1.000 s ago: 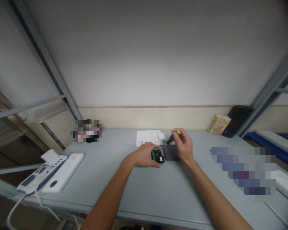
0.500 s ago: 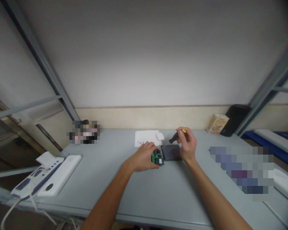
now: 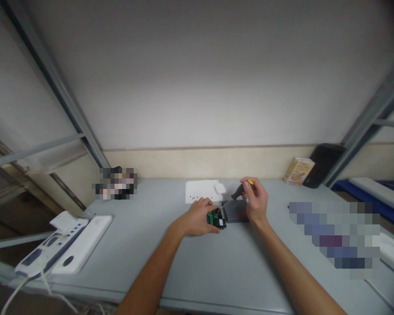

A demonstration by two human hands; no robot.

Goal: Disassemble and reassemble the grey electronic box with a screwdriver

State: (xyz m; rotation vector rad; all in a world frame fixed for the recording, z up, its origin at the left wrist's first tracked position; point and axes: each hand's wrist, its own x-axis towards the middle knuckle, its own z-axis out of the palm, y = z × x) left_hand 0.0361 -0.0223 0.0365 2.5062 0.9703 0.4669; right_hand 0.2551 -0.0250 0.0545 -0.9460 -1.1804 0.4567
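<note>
My left hand grips a small device with a green circuit board by its edges, thumb at the near side and fingers at the far side. In my right hand is a screwdriver with a dark and yellow handle. Its thin shaft slants down to the left, and the tip reaches the far part of the board; exact contact is too small to make out. A dark grey flat case lies just right of the board, partly beneath my right hand.
Behind my hands, a white sheet holds several tiny dark screws and a white rounded object. A power strip and white flat box lie left. At the back right stand a yellowish box and black case.
The board looks slightly turned in my left hand, and the screwdriver's tip sits a little further left. The whole view has shifted slightly. Both hands keep their grip.
</note>
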